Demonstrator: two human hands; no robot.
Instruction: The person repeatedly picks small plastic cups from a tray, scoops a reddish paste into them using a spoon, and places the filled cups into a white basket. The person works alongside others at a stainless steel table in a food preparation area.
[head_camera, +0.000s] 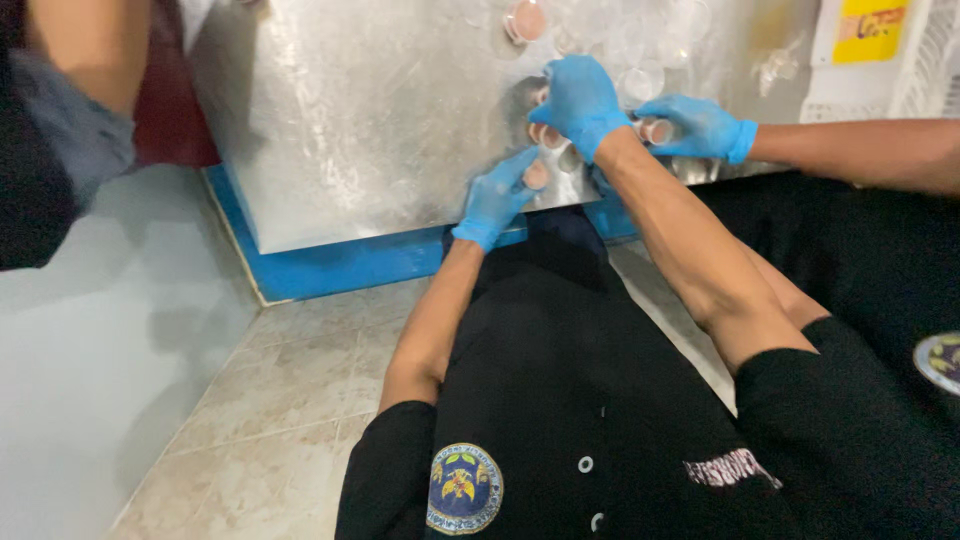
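Both my hands wear blue gloves and work at the near edge of a steel table (350, 130). My left hand (495, 200) pinches a small clear cup of pinkish sauce (537, 176) at its fingertips. Just above it, my right hand (580, 100) is curled over a few more small sauce cups (545, 134); its palm hides most of them. A co-worker's blue-gloved hand (700, 128) reaches in from the right and holds another small cup (658, 130) beside my right hand.
Several empty clear cups and lids (640, 50) lie farther back on the steel table, one filled cup (527, 20) among them. A white crate (920, 60) stands at the far right. Another person's grey-sleeved arm (70, 110) hangs at upper left. The floor (290, 400) is tiled.
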